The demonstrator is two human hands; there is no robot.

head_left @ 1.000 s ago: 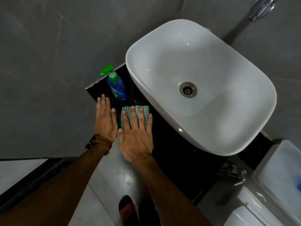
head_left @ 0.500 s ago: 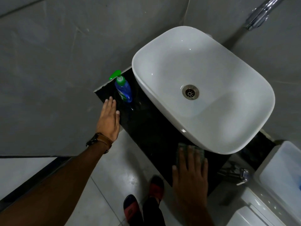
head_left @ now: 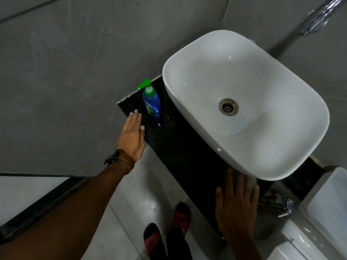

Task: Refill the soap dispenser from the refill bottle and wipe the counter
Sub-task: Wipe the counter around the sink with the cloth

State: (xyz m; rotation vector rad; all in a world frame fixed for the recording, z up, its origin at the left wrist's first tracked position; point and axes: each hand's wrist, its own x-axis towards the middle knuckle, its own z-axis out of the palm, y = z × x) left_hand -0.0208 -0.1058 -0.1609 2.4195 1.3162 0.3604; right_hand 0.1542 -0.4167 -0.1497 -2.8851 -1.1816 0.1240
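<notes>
A blue soap dispenser (head_left: 151, 104) with a green pump stands upright at the far left end of the black counter (head_left: 180, 147). My left hand (head_left: 132, 139) lies flat and open on the counter's left edge, fingertips just short of the dispenser. At the counter's right end, under the basin's front rim, my right hand (head_left: 236, 205) presses flat on a green checked cloth (head_left: 252, 181). Only a blurred edge of the cloth shows past the fingers. No refill bottle is in view.
A white basin (head_left: 169, 87) with a metal drain sits on the counter and overhangs its front. A chrome tap (head_left: 317, 17) juts from the grey wall. A chrome valve (head_left: 281, 203) and a white toilet (head_left: 319, 222) are at lower right. My sandalled feet (head_left: 182, 214) are on the tiled floor.
My right hand has swept the cloth from beside the dispenser along the counter to its right end. My left hand has stayed flat at the left edge.
</notes>
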